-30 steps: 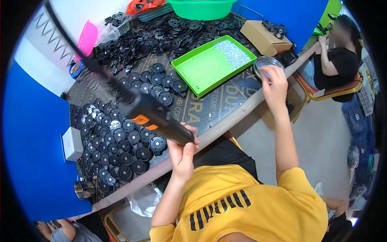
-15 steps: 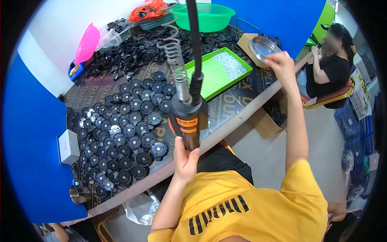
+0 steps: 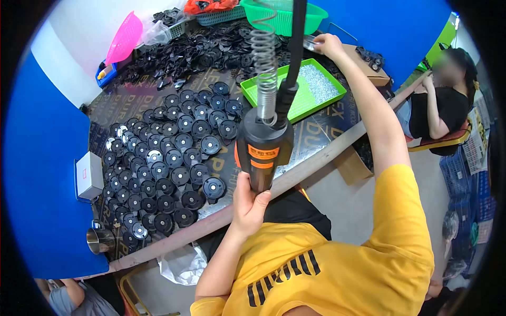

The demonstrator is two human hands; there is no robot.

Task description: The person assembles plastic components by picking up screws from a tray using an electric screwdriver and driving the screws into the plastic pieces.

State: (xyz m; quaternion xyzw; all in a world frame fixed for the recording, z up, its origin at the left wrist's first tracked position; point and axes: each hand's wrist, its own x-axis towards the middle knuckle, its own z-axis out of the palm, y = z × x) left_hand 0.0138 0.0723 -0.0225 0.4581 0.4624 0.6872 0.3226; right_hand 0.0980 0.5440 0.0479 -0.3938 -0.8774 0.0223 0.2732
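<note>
My left hand [image 3: 249, 209] is wrapped around the lower body of a black electric screwdriver [image 3: 262, 152] with orange labels. It hangs upright from a coil spring [image 3: 265, 73] and a black cable. My right hand [image 3: 329, 46] reaches to the back of the table, its fingers closed on the rim of a round shiny dish [image 3: 312, 44], which is partly hidden behind the hand and the cable. Near that arm lies a green tray [image 3: 263, 105] with a heap of small silvery screws [image 3: 319, 87]. Left of the screwdriver, many round black parts [image 3: 183, 141] with metal centres stand in rows.
Loose black parts [image 3: 200, 50] are heaped along the back. Behind them stand a green basket [image 3: 311, 21] and a pink basket [image 3: 125, 39]. A cardboard box [image 3: 363, 63] is at the right. A metal cup [image 3: 99, 240] hangs at the left edge. Another person [image 3: 445, 105] sits at the right.
My right hand has carried the round dish away from me and leftward, from beside the box to behind the green tray. My left hand still holds the screwdriver; the whole view has shifted slightly.
</note>
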